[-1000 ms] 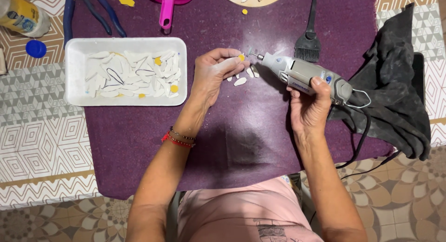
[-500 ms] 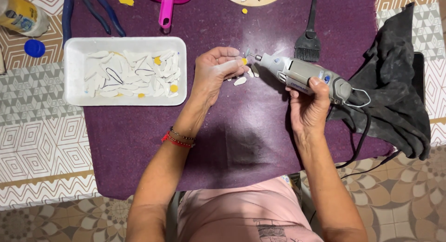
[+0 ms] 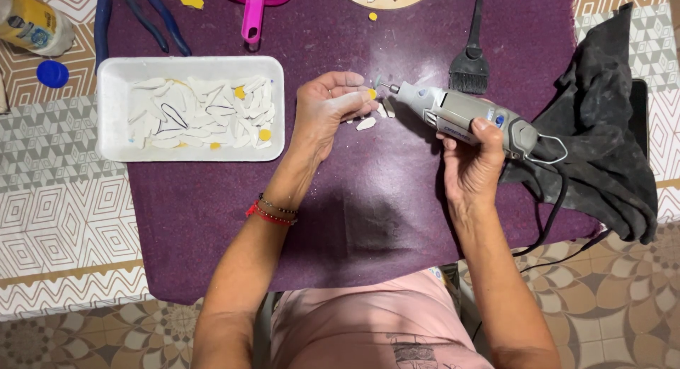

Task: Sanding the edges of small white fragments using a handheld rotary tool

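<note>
The right hand (image 3: 476, 163) is wrapped around a grey rotary tool (image 3: 464, 117), whose cord trails off the near edge of the table (image 3: 368, 213) and could snag and jerk it. The left hand (image 3: 329, 110) fingers pinch a small yellow piece (image 3: 371, 94) just beside the tool's tip, so a slip could nick them. Loose white pieces (image 3: 367, 123) lie beneath and might scatter; farther left sits the white tray (image 3: 113, 139).

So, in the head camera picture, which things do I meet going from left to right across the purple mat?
White tray of pale pieces → left hand holding a small yellow piece → grey rotary tool in the right hand → black cloth.
</note>
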